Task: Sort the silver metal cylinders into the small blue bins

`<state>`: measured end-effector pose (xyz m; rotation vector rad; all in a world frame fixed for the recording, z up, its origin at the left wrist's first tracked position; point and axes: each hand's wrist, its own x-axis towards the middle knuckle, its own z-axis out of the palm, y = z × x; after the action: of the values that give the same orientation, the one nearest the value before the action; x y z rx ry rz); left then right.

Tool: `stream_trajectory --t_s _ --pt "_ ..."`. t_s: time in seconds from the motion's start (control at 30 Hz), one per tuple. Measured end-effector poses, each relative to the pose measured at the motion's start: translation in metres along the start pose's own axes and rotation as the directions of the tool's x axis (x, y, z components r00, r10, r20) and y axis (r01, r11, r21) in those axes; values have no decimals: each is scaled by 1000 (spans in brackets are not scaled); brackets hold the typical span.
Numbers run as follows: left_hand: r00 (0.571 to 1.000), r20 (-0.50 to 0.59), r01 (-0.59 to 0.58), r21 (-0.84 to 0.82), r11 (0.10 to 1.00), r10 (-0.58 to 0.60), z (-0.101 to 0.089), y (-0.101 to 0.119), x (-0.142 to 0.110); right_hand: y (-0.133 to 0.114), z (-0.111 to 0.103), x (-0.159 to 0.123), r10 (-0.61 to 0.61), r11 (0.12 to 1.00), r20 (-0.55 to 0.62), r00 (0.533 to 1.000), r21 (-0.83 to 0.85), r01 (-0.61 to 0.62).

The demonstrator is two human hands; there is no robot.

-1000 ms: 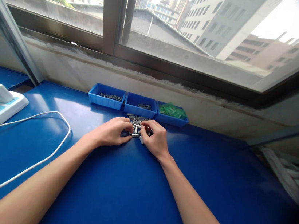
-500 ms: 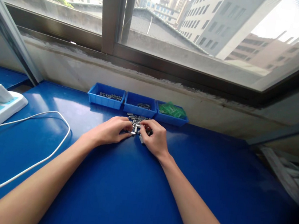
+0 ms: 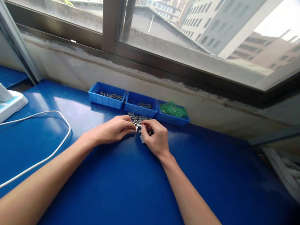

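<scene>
A pile of small metal pieces (image 3: 136,118), silvery and dark, lies on the blue tabletop (image 3: 125,190) in front of the bins. My left hand (image 3: 118,129) reaches the pile from the left, its thumb and fingers pinched together at a small bright metal piece. On the other side my right hand (image 3: 155,136) is curled over the pile's right part, thumb and index finger closed near each other. What sits between the right fingertips is too small to make out. One silvery piece (image 3: 142,139) lies just under the right thumb.
Behind the pile stand three blue bins: the left bin (image 3: 92,97) and middle bin (image 3: 128,106) hold small metal parts, the right bin (image 3: 184,122) green plastic bags (image 3: 173,109). A white power strip (image 3: 19,104) and cable (image 3: 62,145) lie at left. A window (image 3: 173,62) rises behind.
My left hand has moved slightly right, its fingertips now closed together nearer the right hand. The right hand has stayed almost in place.
</scene>
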<state>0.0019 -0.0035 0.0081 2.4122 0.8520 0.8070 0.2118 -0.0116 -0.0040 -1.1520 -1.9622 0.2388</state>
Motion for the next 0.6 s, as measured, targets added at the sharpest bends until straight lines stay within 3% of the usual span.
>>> stream_trajectory --t_s 0.17,0.37,0.47,0.6 --pt "988 -93 99 -228 969 -123 0 2 2 0 0 0 0 1000 2 1000 5 0" --pt "926 -100 237 -600 764 -365 -5 6 4 -1 0 1 4 1000 -3 1000 1 -4" --pt "885 -68 296 -681 669 -461 -8 7 4 -1 0 0 5 1000 -5 1000 2 -5" --pt "857 -92 290 -726 623 -507 -8 6 5 -2 0 0 2 1000 -16 1000 1 -2"
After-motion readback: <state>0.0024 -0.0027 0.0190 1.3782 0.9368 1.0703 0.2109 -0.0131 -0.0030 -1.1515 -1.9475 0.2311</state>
